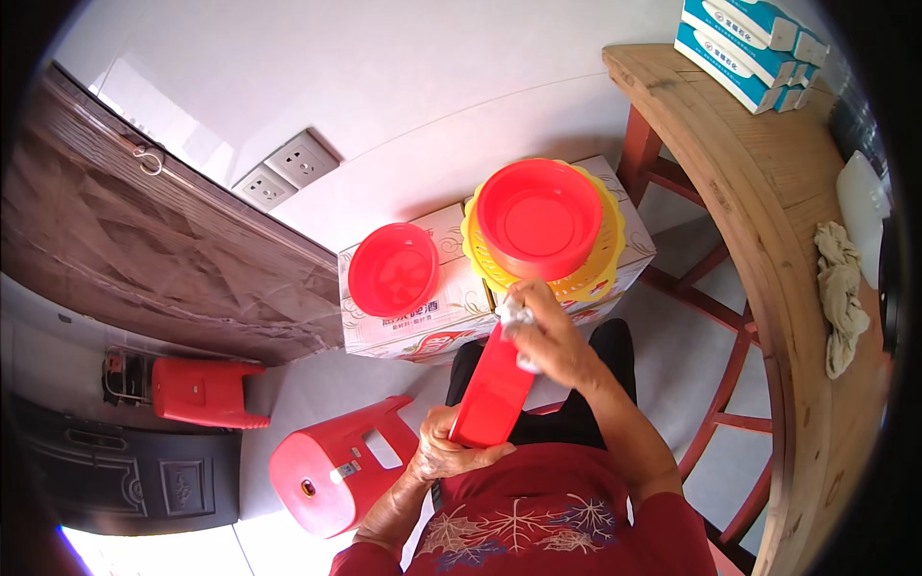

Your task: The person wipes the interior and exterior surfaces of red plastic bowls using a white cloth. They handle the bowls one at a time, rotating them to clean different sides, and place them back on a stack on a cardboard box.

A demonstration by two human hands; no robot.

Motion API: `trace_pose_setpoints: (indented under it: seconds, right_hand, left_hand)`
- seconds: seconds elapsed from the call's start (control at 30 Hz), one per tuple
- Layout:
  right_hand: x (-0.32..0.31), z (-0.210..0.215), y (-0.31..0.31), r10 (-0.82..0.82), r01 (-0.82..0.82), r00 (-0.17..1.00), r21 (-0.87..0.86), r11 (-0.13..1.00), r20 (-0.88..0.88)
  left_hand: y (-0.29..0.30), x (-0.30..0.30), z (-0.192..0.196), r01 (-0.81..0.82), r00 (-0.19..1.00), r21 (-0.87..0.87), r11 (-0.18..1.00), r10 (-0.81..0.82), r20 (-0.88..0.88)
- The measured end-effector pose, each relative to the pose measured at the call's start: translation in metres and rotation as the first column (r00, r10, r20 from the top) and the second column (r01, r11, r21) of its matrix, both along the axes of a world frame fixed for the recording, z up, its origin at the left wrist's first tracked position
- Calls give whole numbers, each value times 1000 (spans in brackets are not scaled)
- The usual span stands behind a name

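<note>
Head view: red plate [493,391] edge-on, cloth-covered.

Red stools [338,473], wooden table [759,182], wall sockets [286,170]

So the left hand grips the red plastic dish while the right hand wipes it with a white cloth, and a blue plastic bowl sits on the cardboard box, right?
Not quite: the head view shows the bowl on the cardboard box is red, not blue. The rest holds: left hand grips the red plastic dish, right hand wipes with the white cloth.

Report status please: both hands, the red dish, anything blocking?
Left hand grips red dish at lower edge. Right hand presses white cloth on its top. Nothing blocking; red stool stands aside.
</note>
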State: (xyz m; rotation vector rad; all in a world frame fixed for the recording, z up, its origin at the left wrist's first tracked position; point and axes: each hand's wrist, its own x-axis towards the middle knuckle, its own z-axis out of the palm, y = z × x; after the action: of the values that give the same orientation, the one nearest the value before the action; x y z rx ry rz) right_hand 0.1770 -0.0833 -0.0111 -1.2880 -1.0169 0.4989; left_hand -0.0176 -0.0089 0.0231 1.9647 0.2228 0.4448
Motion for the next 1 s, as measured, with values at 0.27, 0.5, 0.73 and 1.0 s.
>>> trace_pose_setpoints:
  seconds: [0.27,0.5,0.73,1.0]
  right_hand:
    - [-19,20,1,-173,132,955,-174,976,-243]
    - [-64,38,-6,-235,147,765,192,970,599]
    - [-29,27,-2,-44,26,940,-56,998,-340]
    - [-38,-7,-5,-256,248,872,-74,966,-416]
  left_hand:
    - [3,-3,-28,-74,995,-215,974,85,42]
    - [5,-3,-46,-225,970,-303,926,242,21]
    - [4,-4,-31,-103,974,-640,761,208,91]
    - [11,4,-39,-47,897,-880,473,407,170]
